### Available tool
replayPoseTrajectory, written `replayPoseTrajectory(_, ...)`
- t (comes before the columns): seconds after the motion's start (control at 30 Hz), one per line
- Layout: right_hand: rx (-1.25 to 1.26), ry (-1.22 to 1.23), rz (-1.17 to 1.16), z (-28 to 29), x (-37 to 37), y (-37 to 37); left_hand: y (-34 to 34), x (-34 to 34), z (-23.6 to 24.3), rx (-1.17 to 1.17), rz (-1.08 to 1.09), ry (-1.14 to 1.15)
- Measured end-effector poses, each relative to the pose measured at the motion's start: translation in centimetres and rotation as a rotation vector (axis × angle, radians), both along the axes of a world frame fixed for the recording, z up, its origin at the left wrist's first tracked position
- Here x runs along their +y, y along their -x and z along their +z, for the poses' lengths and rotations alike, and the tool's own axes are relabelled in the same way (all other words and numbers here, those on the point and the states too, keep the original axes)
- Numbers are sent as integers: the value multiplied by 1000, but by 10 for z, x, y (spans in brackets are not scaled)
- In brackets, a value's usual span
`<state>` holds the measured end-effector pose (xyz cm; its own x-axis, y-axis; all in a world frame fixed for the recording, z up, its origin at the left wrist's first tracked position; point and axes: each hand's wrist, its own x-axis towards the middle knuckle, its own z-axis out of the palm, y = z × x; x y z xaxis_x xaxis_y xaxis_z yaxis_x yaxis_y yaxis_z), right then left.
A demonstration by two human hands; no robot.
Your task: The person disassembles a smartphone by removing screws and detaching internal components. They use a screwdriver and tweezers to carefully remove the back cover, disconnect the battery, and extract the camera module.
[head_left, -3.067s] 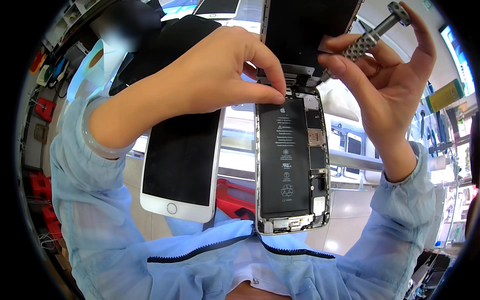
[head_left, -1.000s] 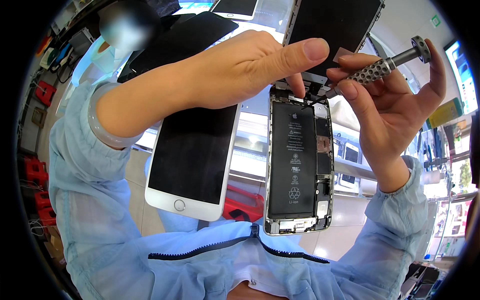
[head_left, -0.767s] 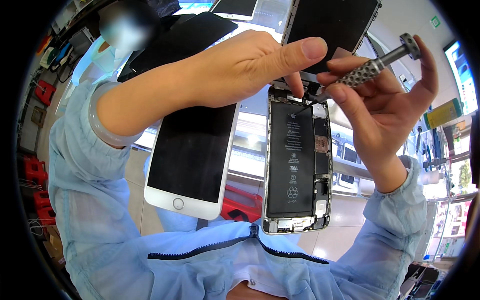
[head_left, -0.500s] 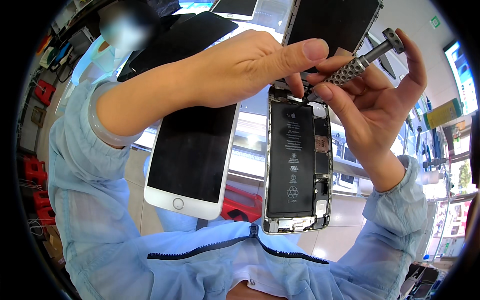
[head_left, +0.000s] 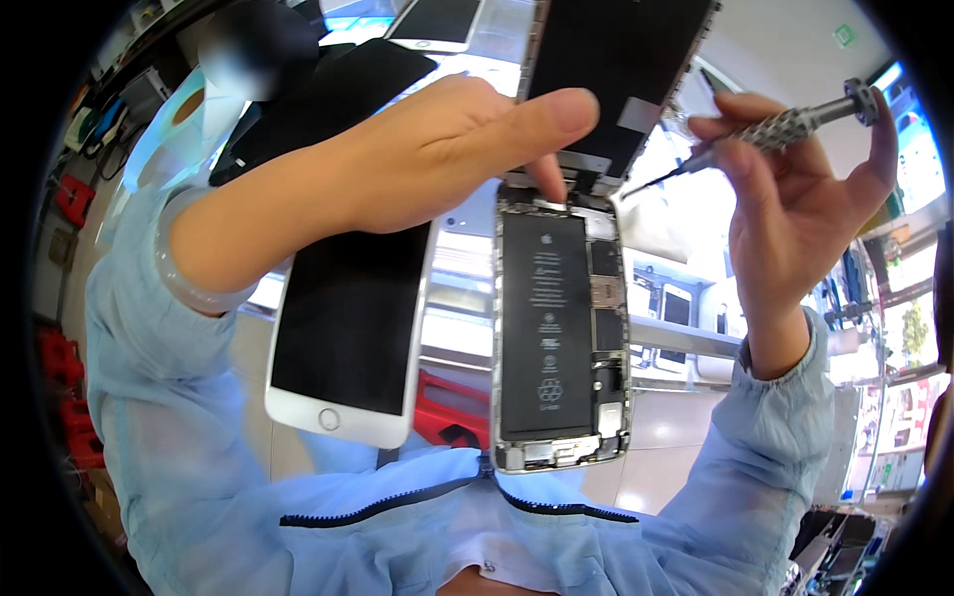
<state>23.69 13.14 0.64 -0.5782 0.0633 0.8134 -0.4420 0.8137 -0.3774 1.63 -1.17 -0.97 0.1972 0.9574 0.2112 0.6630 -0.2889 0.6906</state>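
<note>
An opened phone body point(head_left: 547, 348) shows its black battery, with the raised dark screen assembly point(head_left: 611, 55) attached at its top. My left hand point(head_left: 427, 159) reaches across it, thumb stretched out and a fingertip touching the body's upper connector area; its other fingers are mostly hidden. In my right hand point(head_left: 800, 209), fingers and thumb hold a grey knurled screwdriver point(head_left: 780, 129), its thin tip just right of the phone's top corner, apparently clear of it. A white phone point(head_left: 343, 328) with a black screen lies left of the opened one, partly under my left hand.
Black flat items point(head_left: 348, 74) and another white phone point(head_left: 432, 20) are at the back left. A tape roll point(head_left: 189, 109) stands farther left. A red object point(head_left: 447, 402) shows between the two phones. Small phones point(head_left: 674, 323) appear under the bright counter. A lit screen point(head_left: 924, 144) is at right.
The screwdriver and my right hand have moved right, lifting the tip off the phone's top. My left hand and both phones appear slightly farther left, with the finger still at the connector area.
</note>
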Motion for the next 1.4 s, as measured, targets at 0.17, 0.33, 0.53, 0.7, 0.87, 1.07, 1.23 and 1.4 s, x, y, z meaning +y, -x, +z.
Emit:
replayPoseTrajectory(0.17, 164, 182, -189, 39, 65, -25, -1, 4, -12, -203, -15, -132)
replayPoseTrajectory(0.33, -7, 469, -222, 29, 131, -39, -3, 5, -7, -59, -81, -137)
replayPoseTrajectory(0.53, -191, 524, -467, 8, 146, -37, -1, 6, -9, -127, -138, -161)
replayPoseTrajectory(0.7, -248, 484, -455, 0, 126, -22, -1, 7, -12, -186, -161, -183)
replayPoseTrajectory(0.87, -353, 619, -330, -9, 121, -11, -2, 8, -12, -194, -152, -168)
replayPoseTrajectory(1.07, -373, 653, -378, -13, 112, 1, 1, 6, -14, -211, -151, -159)
replayPoseTrajectory(1.23, -341, 661, -384, -12, 109, 3, 3, 5, -5, -65, -139, -80)
replayPoseTrajectory(1.4, -300, 642, -348, -11, 117, 0, 2, 5, -4, -63, -131, -69)
